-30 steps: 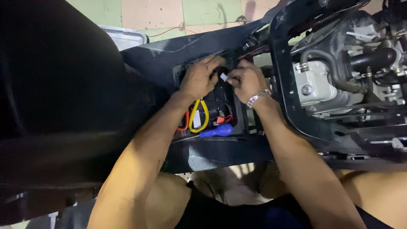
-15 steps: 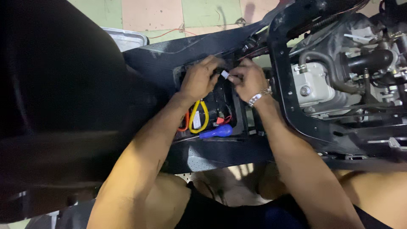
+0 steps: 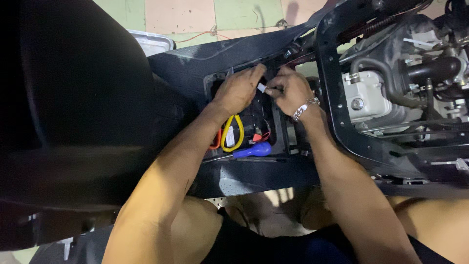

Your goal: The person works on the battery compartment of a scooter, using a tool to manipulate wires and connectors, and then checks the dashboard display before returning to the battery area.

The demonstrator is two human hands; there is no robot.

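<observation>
Small white connector [image 3: 261, 88] right in the middle of the action, pinched at the far end of the open black compartment [image 3: 215, 83] in the scooter's body. The right hand [image 3: 289, 91] has it, fingers closed tight around the white piece, metal bracelet [image 3: 305, 106] at the wrist. The left hand [image 3: 239, 89] sits just beside it, fingers curled down into the compartment and touching the connector's other side; whether it grips a wire underneath, I cannot tell. Nearer in the same compartment lie a yellow cable loop [image 3: 233, 133], an orange cable [image 3: 216, 142] left of it, a small red terminal [image 3: 258, 137] and a blue-handled tool [image 3: 251, 150]. To the right, the bare engine [image 3: 373, 95] in its black frame; to the left, the dark seat [image 3: 73, 98]. Tiled floor [image 3: 195, 14] beyond. My read: a connector is being worked at the wiring, mid-step. The next move calls for a steady pinch and both hands pushing or pulling in line.
</observation>
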